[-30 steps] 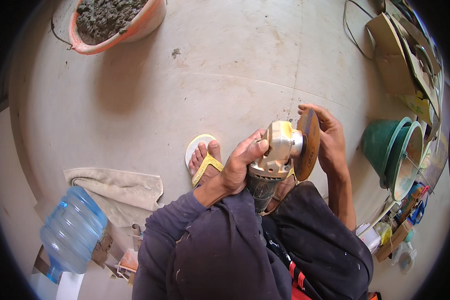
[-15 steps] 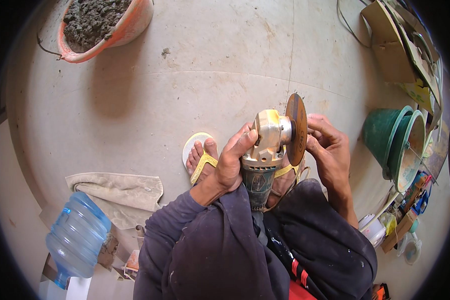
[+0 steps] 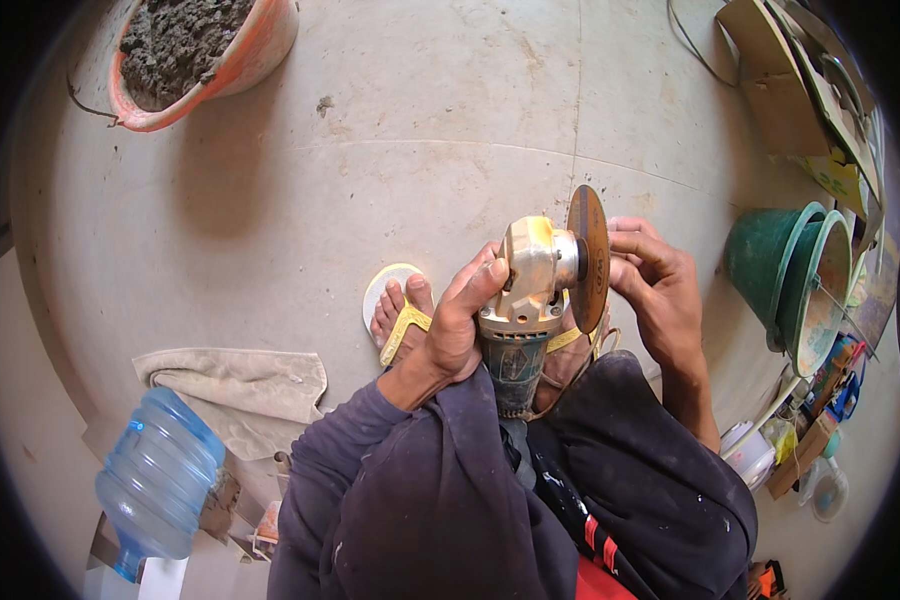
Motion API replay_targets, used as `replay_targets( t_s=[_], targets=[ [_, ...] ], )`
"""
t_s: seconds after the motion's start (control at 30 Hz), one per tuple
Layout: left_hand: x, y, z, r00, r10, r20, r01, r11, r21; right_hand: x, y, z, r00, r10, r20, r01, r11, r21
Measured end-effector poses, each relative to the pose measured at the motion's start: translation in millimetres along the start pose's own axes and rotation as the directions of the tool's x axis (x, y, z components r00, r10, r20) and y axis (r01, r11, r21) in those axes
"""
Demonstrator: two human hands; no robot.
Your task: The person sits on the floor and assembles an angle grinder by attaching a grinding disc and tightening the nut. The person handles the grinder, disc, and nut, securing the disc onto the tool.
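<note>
An angle grinder [image 3: 518, 335] with a worn, metallic head and a dark green body stands upright between my knees, its lower end close to my trousers. My left hand [image 3: 457, 325] wraps round its head and neck from the left, thumb on the casing. A thin brown disc [image 3: 592, 258] sits on the spindle, its edge turned toward me. My right hand [image 3: 658, 285] is on the disc's outer side, with thumb and fingers bent together at its middle. The disc hides the fingertips and whatever they grip.
A bucket of wet mortar [image 3: 255, 60] is at the far left. A cloth [image 3: 235, 385] and a blue water jug [image 3: 160, 475] lie at the near left. Nested green buckets [image 3: 760, 265], cardboard [image 3: 765, 90] and assorted items line the right side. My sandalled foot [image 3: 400, 315] is beside the grinder.
The view has shifted slightly. My right thumb and fingers have moved a little at the disc's middle, while my left hand keeps its hold on the grinder.
</note>
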State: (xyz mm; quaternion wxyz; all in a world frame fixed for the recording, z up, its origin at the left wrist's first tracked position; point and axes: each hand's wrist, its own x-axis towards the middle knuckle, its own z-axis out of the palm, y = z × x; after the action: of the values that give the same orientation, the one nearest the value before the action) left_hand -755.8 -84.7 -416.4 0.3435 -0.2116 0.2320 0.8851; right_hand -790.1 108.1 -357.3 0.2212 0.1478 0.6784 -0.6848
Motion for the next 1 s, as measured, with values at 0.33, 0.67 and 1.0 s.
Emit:
replay_targets(
  t_s=[0.33, 0.67, 1.0],
  targets=[
    [-4, 2, -3, 0.999, -0.023, 0.042, 0.024, 0.999, -0.027, 6, 25, -8, 0.939, -0.336, 0.076, 0.343, 0.935, -0.094],
    [-5, 2, -2, 0.998, -0.03, 0.054, 0.027, 0.998, 0.057, -2, 21, -2, 0.99, -0.137, 0.028, 0.133, 0.983, 0.129],
    [-4, 13, -7, 0.951, -0.194, 0.241, 0.225, 0.968, -0.108, -2, 13, -17, 0.777, -0.586, 0.231, 0.618, 0.64, -0.457]
  ],
)
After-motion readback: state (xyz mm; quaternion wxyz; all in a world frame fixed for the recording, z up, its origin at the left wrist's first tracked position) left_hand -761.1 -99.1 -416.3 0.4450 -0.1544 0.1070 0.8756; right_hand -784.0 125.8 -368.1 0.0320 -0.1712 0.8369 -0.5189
